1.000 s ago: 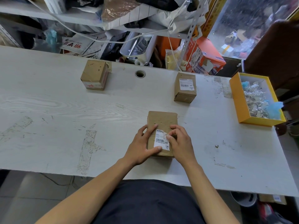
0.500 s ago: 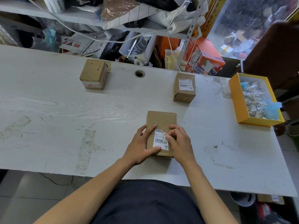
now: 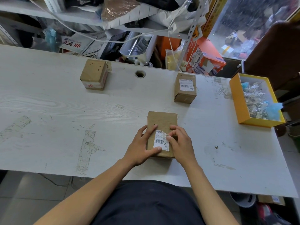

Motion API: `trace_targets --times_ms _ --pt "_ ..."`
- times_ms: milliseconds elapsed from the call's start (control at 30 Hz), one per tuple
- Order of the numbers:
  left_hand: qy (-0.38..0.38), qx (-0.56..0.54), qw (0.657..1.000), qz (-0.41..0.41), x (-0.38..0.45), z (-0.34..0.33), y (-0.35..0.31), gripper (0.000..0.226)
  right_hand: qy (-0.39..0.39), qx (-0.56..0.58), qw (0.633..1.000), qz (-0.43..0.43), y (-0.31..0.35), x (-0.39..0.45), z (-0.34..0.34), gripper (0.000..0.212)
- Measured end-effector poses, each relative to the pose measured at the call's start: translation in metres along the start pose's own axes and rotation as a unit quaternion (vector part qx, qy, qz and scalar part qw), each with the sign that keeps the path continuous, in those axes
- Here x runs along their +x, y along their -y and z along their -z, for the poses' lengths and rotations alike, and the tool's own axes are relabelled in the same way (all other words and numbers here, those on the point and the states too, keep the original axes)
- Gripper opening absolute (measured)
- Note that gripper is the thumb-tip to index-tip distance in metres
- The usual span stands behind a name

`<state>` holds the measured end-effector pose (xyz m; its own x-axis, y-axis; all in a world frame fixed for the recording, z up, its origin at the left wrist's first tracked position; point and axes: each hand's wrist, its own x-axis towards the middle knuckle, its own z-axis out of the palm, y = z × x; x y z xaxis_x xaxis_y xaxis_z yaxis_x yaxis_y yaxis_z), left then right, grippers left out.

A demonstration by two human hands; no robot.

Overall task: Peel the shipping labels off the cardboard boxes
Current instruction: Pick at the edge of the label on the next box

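Here is the near box [image 3: 161, 122], lying flat on the white table [image 3: 65, 111] right in front of the person, with both hands on it. The left hand [image 3: 142, 147] clamps the box from its left side: fingers laid across the top, thumb pressing down on the lower edge of the label [image 3: 159, 140]. The right hand [image 3: 180, 143] curls in from the other side, fingertips pinching the label's upper right corner, which is lifted and creased off the cardboard. The rest of the label lies flat, barcode showing.

Farther back sit 2 more boxes, well apart. The right one [image 3: 185, 88] carries a white label [image 3: 186, 84] on its top face. The left one [image 3: 95, 74] shows a bare brown top and red print low on its front side.

At the table's right edge stands a yellow tray [image 3: 240, 103] holding crumpled white scraps [image 3: 254, 101] and something blue. A round cable hole [image 3: 140, 73] sits near the back edge, between the 2 far boxes.
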<state>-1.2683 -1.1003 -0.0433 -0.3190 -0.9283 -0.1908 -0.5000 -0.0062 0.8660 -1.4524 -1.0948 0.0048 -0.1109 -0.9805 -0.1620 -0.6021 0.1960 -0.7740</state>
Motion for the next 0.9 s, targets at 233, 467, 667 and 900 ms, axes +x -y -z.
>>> trace_targets --times_ms 233,467,667,900 --pt "0.001 -0.001 1.000 0.001 -0.0002 0.0003 0.0007 0.083 0.003 0.004 1.000 -0.001 -0.0030 0.0007 -0.0004 0.015" --pt "0.001 0.004 1.000 -0.002 -0.0002 0.0002 0.0007 0.083 0.004 0.005 1.000 0.000 -0.0021 0.0001 -0.0008 0.016" --pt "0.000 0.006 1.000 0.000 -0.0001 0.0004 0.0004 0.083 0.005 0.007 1.000 0.000 -0.0009 0.0001 0.0008 0.017" --pt "0.000 0.002 1.000 0.003 -0.0001 -0.0001 0.0002 0.083 0.006 0.005 1.000 0.001 -0.0004 -0.0001 0.0011 0.016"
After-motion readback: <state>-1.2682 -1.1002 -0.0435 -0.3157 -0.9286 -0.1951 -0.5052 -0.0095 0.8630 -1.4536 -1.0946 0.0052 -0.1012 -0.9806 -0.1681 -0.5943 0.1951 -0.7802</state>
